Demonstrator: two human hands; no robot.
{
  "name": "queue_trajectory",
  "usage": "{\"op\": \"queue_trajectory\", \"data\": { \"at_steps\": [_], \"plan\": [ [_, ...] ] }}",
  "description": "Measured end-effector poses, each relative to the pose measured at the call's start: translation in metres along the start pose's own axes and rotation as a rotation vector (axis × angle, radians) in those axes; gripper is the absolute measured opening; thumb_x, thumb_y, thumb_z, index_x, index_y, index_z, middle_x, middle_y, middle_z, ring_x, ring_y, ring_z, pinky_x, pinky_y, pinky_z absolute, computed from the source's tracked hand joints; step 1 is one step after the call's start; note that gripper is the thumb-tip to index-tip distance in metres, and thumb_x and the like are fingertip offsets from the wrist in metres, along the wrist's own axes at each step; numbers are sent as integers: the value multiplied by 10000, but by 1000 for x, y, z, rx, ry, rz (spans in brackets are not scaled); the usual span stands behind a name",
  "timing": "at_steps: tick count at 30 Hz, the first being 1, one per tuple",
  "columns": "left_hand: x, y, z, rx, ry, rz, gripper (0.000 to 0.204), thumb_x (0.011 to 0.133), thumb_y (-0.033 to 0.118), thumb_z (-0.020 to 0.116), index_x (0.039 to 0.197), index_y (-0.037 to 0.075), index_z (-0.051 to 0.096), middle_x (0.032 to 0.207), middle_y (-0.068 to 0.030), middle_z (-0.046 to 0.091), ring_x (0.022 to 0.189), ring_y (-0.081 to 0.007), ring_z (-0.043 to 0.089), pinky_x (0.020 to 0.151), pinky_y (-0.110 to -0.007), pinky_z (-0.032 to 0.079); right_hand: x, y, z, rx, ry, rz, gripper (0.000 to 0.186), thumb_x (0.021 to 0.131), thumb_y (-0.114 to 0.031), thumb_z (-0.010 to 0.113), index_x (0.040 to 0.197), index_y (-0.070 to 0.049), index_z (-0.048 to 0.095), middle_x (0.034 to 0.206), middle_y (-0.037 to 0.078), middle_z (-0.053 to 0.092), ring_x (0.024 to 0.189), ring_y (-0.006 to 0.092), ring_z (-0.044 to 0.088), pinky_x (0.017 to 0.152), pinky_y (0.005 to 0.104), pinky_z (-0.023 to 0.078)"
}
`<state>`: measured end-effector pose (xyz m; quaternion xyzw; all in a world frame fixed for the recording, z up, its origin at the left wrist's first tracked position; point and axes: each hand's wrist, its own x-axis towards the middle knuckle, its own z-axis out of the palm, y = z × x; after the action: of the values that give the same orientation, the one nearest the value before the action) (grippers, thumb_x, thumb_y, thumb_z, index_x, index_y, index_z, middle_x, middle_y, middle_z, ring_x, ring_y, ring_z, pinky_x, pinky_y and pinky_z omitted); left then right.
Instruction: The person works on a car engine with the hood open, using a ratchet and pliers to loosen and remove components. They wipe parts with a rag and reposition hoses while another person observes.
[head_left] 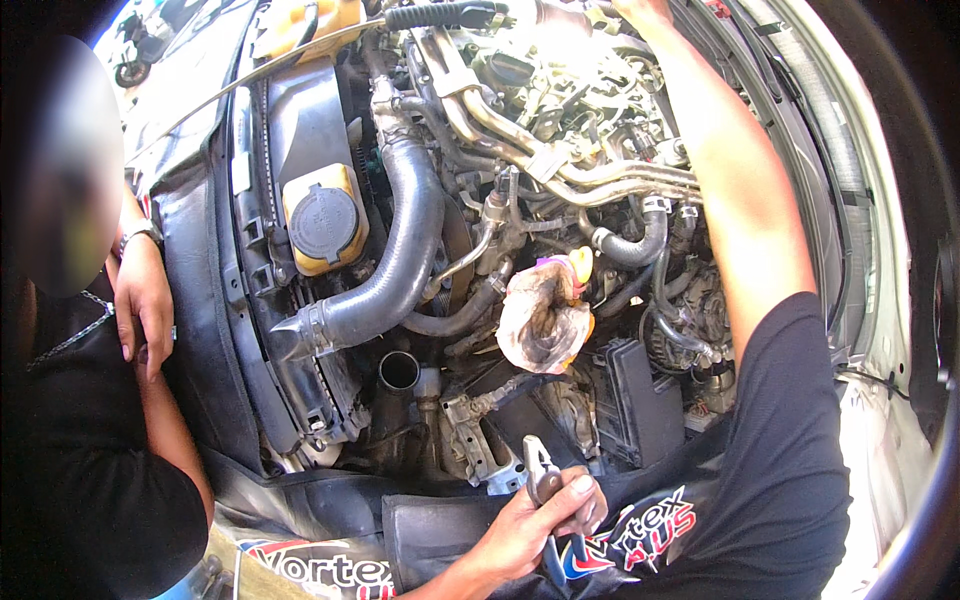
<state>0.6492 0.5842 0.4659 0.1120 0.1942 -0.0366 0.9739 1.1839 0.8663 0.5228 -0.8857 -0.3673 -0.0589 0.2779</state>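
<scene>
My left hand [548,515] comes in from the lower edge, closed around a pair of pliers [543,478]. Their metal jaws point up toward the engine, and dark bluish handles show below my fist. My right arm stretches along the right side to the far end of the engine. Only part of my right hand [645,10] shows at the top edge in bright glare, near metal engine parts; its fingers are cut off. Between the hands, a crumpled, dirt-stained cloth [540,325] sits among the hoses. Bent metal pipes [560,165] cross the engine nearer my right arm.
A thick black hose [400,240] curves beside a yellowish tank with a black cap [325,222]. An upright open pipe end [399,371] stands nearer me. Black covers [430,535] drape the car's edges. At left, another person's hand [145,305] rests near a cover.
</scene>
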Motion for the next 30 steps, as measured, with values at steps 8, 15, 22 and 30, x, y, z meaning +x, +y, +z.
{"op": "queue_trajectory", "data": {
  "at_steps": [8,15,22,30],
  "plan": [
    [4,1,2,15,-46,-30,431,1082,374,519,754,96,492,691,-16,445,662,-106,376,661,-276,328,51,98,5,212,-57,-222,682,1050,-617,394,1116,-18,714,1012,226,743,942,345,724,728,451,550],
    [3,-3,4,49,29,-2,439,1053,389,557,733,93,503,689,-33,483,654,-102,387,615,-260,298,-21,32,-49,-249,-88,-403,447,1017,-417,562,1105,-8,721,949,212,738,891,353,718,772,467,538],
    [0,-13,7,193,26,69,403,1052,365,554,755,96,517,716,-33,521,662,-107,407,635,-263,327,-253,35,-139,-258,-277,-629,308,964,-261,682,1139,-8,688,1069,203,691,1005,389,668,890,443,526],
    [5,-24,16,356,-32,142,353,1062,306,569,784,91,532,729,-24,546,645,-86,437,600,-242,345,-259,82,-146,-284,78,-717,507,878,58,454,1366,7,581,1377,255,588,1294,411,549,1114,441,433]
  ]
}}
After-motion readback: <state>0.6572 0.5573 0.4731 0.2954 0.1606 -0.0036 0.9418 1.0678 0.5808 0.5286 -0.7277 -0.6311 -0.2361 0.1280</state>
